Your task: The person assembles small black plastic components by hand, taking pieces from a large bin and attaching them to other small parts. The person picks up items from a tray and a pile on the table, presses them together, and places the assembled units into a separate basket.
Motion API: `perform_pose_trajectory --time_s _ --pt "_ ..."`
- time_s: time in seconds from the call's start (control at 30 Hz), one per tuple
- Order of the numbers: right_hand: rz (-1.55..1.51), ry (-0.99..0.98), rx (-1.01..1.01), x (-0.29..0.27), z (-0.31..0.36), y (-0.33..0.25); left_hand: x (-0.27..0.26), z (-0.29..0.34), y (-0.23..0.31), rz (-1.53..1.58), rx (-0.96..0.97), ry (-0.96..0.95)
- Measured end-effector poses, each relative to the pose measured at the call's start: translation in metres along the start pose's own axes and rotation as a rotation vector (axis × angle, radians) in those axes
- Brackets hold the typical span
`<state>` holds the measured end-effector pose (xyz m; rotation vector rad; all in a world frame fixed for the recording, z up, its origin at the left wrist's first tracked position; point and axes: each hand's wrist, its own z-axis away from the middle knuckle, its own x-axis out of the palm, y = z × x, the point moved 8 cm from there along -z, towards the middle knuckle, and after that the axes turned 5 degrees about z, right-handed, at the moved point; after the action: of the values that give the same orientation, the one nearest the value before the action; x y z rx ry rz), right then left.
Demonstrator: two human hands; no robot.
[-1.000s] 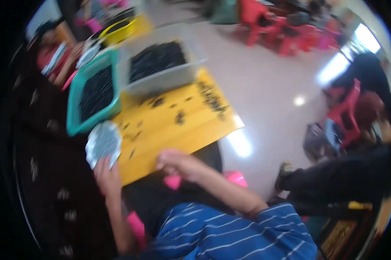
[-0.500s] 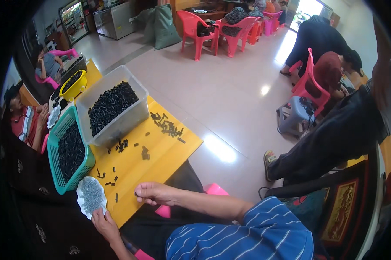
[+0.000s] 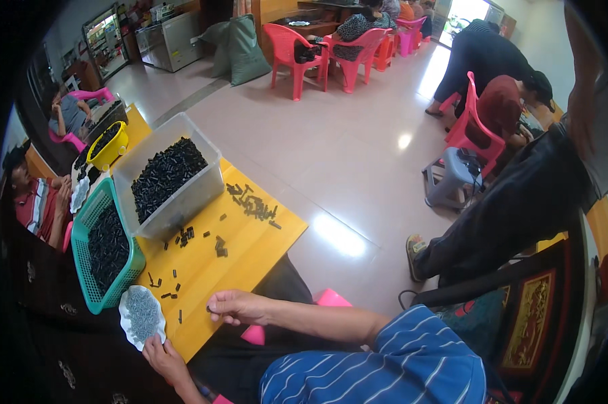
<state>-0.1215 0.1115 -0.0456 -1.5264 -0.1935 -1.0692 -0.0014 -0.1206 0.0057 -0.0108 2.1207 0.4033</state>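
Observation:
A white scalloped plate (image 3: 124, 322) lies near the table's front left corner, heaped with small silvery metal pieces (image 3: 142, 311) like screws or pins. My left hand (image 3: 167, 362) is at the plate's near rim, its fingers bent together over the edge; whatever is between the tips is too small to make out. Over the table's near right edge, my right hand (image 3: 242, 308) pinches a small black piece between thumb and forefinger. Several loose black tube-like pieces (image 3: 175, 275) are scattered on the yellow table (image 3: 240, 259) between the hands and the bins.
Behind the plate stand a green basket (image 3: 137, 261) and a clear plastic bin (image 3: 213, 176), both filled with black pieces. More pieces lie by the table's right corner (image 3: 253, 203). A yellow basket (image 3: 119, 149) is farther back. A person (image 3: 38, 205) sits at left; another stands at right.
The whole view has shifted slightly, with the table moving a little left and down. My left hand stays at the plate's rim, and my right hand keeps its pinch in nearly the same place.

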Motion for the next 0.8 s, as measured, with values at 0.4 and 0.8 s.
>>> perform_pose_trajectory --time_s 0.4,0.8 --pt "0.009 0.008 0.015 -0.001 -0.0015 0.0027 -0.0038 0.0037 0.0002 0.038 0.024 0.017" --pt "0.017 0.008 0.01 -0.0004 -0.0013 0.0025 -0.0018 0.0029 0.0023 0.04 0.118 0.03"
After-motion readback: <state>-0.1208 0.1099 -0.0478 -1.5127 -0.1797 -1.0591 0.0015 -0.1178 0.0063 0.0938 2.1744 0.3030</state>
